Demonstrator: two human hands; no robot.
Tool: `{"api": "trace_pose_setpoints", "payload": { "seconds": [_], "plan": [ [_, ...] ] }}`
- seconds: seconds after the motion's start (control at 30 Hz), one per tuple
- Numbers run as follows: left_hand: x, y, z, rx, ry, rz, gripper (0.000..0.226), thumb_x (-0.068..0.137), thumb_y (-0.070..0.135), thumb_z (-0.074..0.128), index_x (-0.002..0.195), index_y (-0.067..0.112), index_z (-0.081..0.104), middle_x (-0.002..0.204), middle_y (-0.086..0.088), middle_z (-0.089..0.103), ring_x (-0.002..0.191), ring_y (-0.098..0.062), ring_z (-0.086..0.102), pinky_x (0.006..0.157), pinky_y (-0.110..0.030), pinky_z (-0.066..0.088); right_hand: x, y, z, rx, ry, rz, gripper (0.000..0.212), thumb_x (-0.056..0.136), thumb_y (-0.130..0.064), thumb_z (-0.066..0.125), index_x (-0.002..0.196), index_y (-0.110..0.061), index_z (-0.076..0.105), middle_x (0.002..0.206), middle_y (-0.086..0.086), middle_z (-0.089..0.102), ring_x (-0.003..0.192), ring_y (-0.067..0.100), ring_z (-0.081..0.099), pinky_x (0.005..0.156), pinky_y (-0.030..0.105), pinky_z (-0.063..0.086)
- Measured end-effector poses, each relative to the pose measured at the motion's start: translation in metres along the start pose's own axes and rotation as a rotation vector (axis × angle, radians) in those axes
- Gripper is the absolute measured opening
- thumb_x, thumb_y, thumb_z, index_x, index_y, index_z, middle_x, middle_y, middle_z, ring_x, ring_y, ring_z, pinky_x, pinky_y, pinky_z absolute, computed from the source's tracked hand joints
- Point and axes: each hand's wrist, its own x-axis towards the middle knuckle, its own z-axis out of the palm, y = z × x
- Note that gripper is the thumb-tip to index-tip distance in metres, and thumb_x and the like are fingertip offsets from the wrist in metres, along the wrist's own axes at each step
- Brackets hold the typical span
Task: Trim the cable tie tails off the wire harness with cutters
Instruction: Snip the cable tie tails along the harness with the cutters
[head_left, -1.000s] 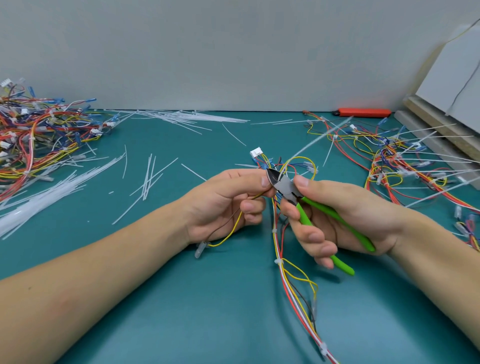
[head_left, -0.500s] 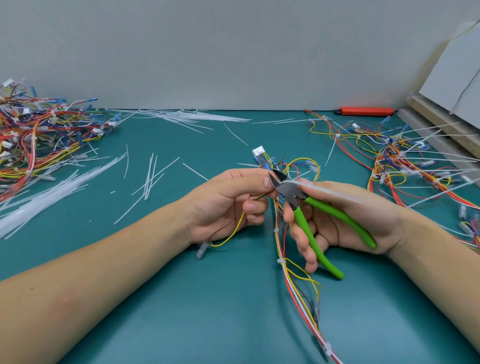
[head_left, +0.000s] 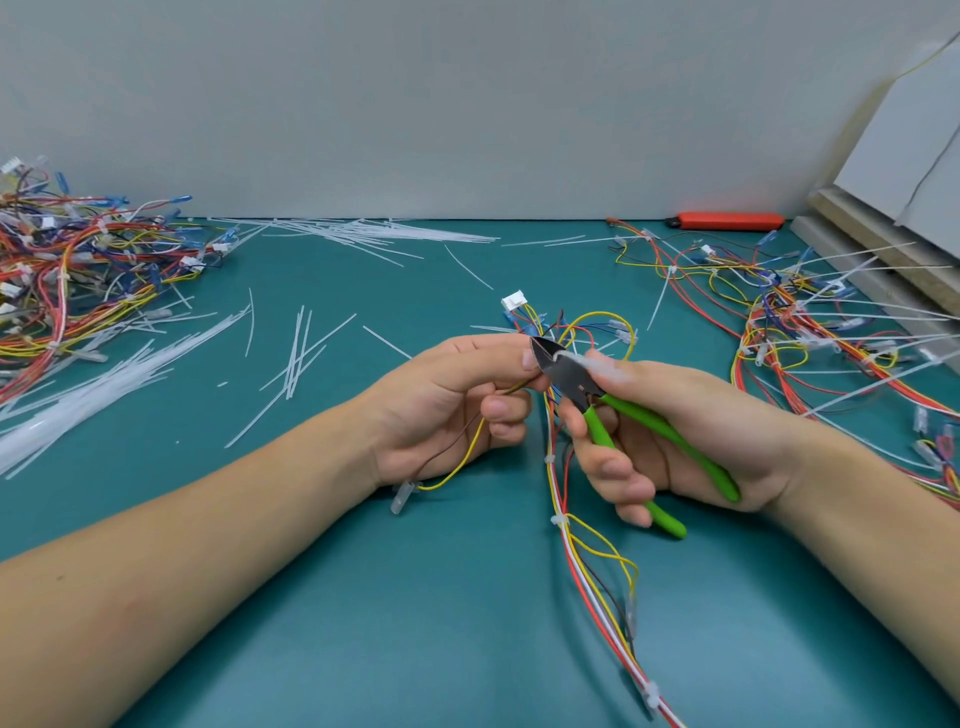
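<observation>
Currently mid-trim on the wire harness, which runs from between the two hands down toward the near table edge. Left hand fingers are curled, pinching the wire bundle just left of the cutter head. Right hand fingers wrap the green handles of the cutters; handles are spread, and the jaws look slightly parted, though blur there makes it hard to be sure. A pale blurred strip lies across the right index finger right beside the blades, probably a tie tail, cut or about to drop; can't tell which. Ties further down the harness, below the right fingers, look already flush.

Judgement: this tie is at or just past the cut. Next move calls for dropping the tail, then sliding the left pinch to the next untrimmed tie and seating the blades flush at the tie head, clear of wire insulation.
</observation>
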Motion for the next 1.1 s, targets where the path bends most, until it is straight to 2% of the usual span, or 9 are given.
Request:
{"api": "trace_pose_setpoints", "payload": {
  "seconds": [0.07,0.2,0.33,0.43,0.6,0.7,0.87,1.1],
  "plan": [
    [0.000,0.000,0.000,0.004,0.001,0.001,0.018,0.092,0.017,0.057,0.085,0.021,0.073,0.072,0.010,0.059,0.050,0.000,0.040,0.054,-0.016,0.037,0.000,0.000,0.002,0.014,0.001,0.012,0.048,0.094,-0.064,0.060,0.095,-0.017,0.062,0.068,0.005,0.047,0.051,0.018,0.043,0.051,0.031,0.049],
    [-0.001,-0.001,-0.003,-0.002,-0.018,0.006,0.022,0.093,0.017,0.055,0.085,0.021,0.074,0.072,0.012,0.061,0.049,0.001,0.040,0.054,-0.015,0.036,0.000,-0.003,0.008,0.009,-0.005,0.021,0.047,0.096,-0.063,0.055,0.093,-0.017,0.061,0.068,0.006,0.047,0.049,0.018,0.045,0.051,0.033,0.053],
    [0.001,-0.001,-0.004,0.051,-0.089,0.018,0.010,0.092,0.023,0.066,0.087,0.023,0.075,0.071,0.013,0.064,0.051,0.001,0.042,0.056,-0.015,0.036,-0.001,-0.001,0.005,-0.003,-0.002,0.014,0.049,0.095,-0.061,0.048,0.096,-0.016,0.067,0.071,0.009,0.057,0.055,0.022,0.057,0.058,0.040,0.060],
    [0.001,-0.002,-0.001,0.070,-0.130,0.024,0.012,0.093,0.025,0.064,0.088,0.024,0.075,0.073,0.011,0.067,0.052,0.001,0.044,0.057,-0.015,0.037,-0.003,-0.002,-0.001,0.022,-0.046,0.023,0.055,0.093,-0.065,0.052,0.104,-0.014,0.070,0.082,0.015,0.066,0.066,0.027,0.068,0.068,0.047,0.063],
    [0.000,0.000,-0.001,0.036,-0.102,-0.001,0.022,0.097,0.017,0.053,0.089,0.022,0.073,0.077,0.005,0.068,0.051,0.001,0.044,0.057,-0.015,0.039,-0.002,-0.002,-0.006,0.044,-0.102,0.020,0.058,0.090,-0.067,0.062,0.109,-0.012,0.070,0.088,0.017,0.069,0.073,0.029,0.072,0.074,0.051,0.063],
    [0.000,0.000,-0.001,0.040,-0.101,0.003,0.024,0.097,0.017,0.051,0.090,0.022,0.073,0.077,0.006,0.068,0.051,0.001,0.044,0.057,-0.016,0.040,-0.001,-0.002,-0.006,0.052,-0.093,0.022,0.061,0.089,-0.069,0.062,0.108,-0.012,0.071,0.086,0.016,0.069,0.072,0.030,0.071,0.074,0.051,0.063],
    [0.000,-0.001,-0.003,0.046,-0.072,0.007,0.016,0.094,0.018,0.058,0.090,0.020,0.073,0.077,0.007,0.066,0.051,0.001,0.044,0.056,-0.017,0.041,-0.002,-0.002,-0.003,0.035,-0.073,0.019,0.059,0.089,-0.069,0.061,0.106,-0.013,0.070,0.082,0.013,0.066,0.069,0.029,0.068,0.073,0.051,0.063],
    [0.001,-0.002,-0.003,0.029,-0.043,0.012,0.019,0.094,0.017,0.055,0.086,0.020,0.072,0.075,0.008,0.065,0.051,0.000,0.043,0.056,-0.018,0.039,-0.002,-0.001,0.002,0.008,-0.030,-0.001,0.048,0.093,-0.063,0.061,0.100,-0.015,0.065,0.073,0.009,0.056,0.055,0.022,0.057,0.058,0.038,0.059]
  ]
}}
